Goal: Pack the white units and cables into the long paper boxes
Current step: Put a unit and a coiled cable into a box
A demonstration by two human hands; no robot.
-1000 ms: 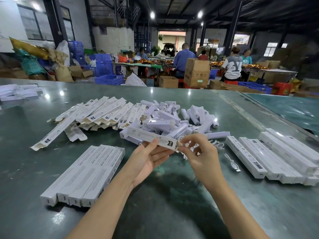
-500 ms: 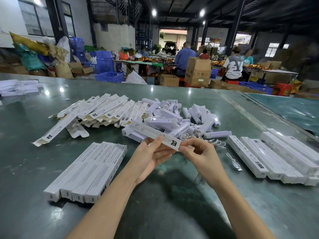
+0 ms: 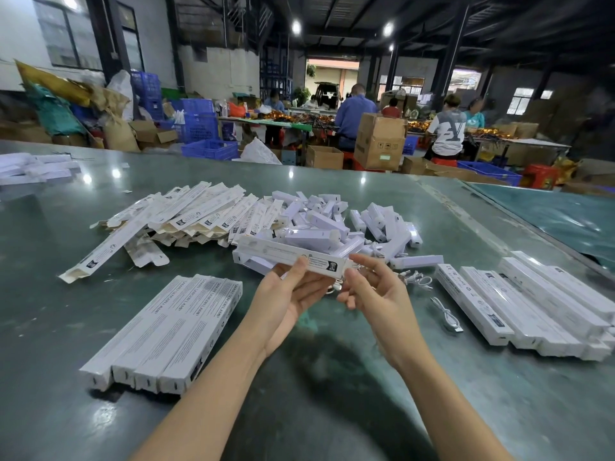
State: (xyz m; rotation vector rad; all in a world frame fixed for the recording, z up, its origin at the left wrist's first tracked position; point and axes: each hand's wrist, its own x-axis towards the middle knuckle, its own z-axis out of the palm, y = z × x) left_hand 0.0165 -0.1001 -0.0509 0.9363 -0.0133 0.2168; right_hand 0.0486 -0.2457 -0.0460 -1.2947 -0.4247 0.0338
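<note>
My left hand [image 3: 289,294] holds a long white paper box [image 3: 286,254] level above the table, thumb on its near end. My right hand [image 3: 376,291] is at that box's right end, fingers pinching a coiled white cable [image 3: 336,286] by the opening. Behind lies a heap of white units [image 3: 332,224]. Flat unfolded boxes [image 3: 186,217] are piled to the left of the heap. Loose cables [image 3: 447,316] lie right of my right hand.
Several closed boxes lie side by side at the near left [image 3: 166,331] and in a bigger stack at the right [image 3: 532,301]. More white boxes sit at the far left edge [image 3: 33,168]. People work at tables beyond the green table [image 3: 316,377].
The box has swung a little more level and my right hand has shifted from its end flap to the cable at the opening. The view has tilted slightly.
</note>
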